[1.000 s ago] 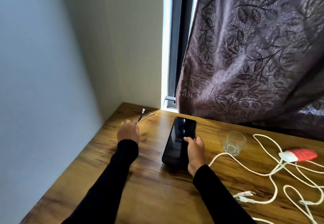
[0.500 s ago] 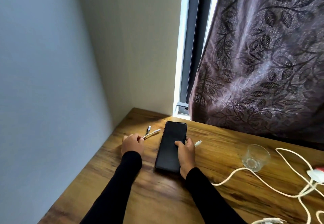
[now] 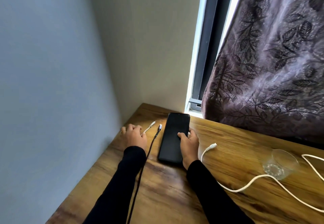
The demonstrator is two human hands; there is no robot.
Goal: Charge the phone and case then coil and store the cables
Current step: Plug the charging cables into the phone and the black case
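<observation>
A black phone lies flat, screen up, on the wooden table near the back corner. My right hand grips its right edge with the thumb on the screen. My left hand rests on the table left of the phone with curled fingers and holds a thin white cable, whose plug sticks out toward the wall. A dark braided cable lies between my left hand and the phone, plug pointing away. A second white cable lies right of my right hand.
A clear drinking glass stands on the table at the right, with the white cable curving past it. A patterned purple curtain hangs behind the table's far edge. Walls close off the left side and the back corner.
The phone has gone from tilted up in my right hand to flat on the table, nearer the wall. The dark cable now lies on the table beside my left hand.
</observation>
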